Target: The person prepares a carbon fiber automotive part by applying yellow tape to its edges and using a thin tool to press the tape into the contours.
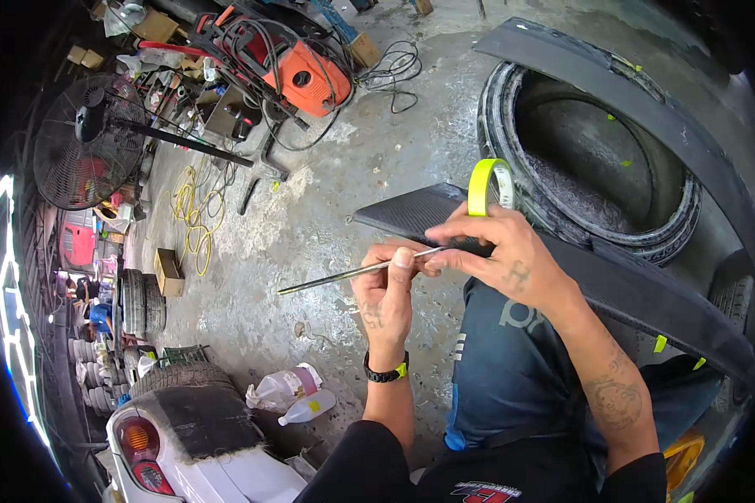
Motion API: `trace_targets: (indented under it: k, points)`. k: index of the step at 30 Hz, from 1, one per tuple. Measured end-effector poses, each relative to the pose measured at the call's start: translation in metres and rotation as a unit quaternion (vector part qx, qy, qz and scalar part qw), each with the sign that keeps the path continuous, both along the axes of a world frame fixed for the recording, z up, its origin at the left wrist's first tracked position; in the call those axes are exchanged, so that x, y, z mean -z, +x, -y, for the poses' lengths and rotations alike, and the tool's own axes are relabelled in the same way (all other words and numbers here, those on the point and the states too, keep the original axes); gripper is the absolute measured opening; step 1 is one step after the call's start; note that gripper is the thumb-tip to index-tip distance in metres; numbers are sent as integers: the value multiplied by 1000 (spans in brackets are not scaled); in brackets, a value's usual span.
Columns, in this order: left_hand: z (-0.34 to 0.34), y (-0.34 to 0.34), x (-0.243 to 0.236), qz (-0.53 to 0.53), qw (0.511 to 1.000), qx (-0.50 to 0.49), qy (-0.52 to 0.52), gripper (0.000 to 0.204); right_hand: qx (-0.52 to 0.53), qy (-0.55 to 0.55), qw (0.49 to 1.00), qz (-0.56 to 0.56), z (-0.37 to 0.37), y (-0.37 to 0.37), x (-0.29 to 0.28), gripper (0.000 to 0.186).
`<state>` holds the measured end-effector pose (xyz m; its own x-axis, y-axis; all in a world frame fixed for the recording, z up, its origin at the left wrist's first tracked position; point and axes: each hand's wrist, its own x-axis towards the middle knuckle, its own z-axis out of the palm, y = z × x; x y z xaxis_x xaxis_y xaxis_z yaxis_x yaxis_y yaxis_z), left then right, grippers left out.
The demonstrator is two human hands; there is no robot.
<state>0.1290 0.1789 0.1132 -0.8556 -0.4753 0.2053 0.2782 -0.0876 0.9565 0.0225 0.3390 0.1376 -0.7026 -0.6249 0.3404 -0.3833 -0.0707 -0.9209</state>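
Observation:
A long thin grey rod [331, 277] lies slantwise between my hands, its free end pointing left. My left hand [384, 293] is closed around it, thumb on top. At the rod's right end the fingers of my right hand [507, 250] pinch together. A roll of bright yellow-green tape [479, 189] stands just behind the right hand, apparently held by its fingers, though the contact is hidden. Beyond both hands a dark carbon-textured panel [407, 211] reaches out to the left and passes behind the right hand.
A large tyre [502, 113] lies on the floor with a long dark trim piece [587, 71] across it. An orange pressure washer [315, 80], a standing fan [88, 142] and a yellow hose [195, 222] are farther left. Plastic bottles [309, 407] lie beside a white car part with tail lights [226, 474].

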Motion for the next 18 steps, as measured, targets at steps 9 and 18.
trace_targets:
  k: [9, 18]
  points:
    - [0, 4, -5, 13, 1000, -26, -6, 20, 45, 81, 996, 18, 1, -1, -4, 19]
    - [-5, -3, -6, 41, 983, -100, -152, 22, 119, 60, 991, 28, 2, -2, 6, 19]
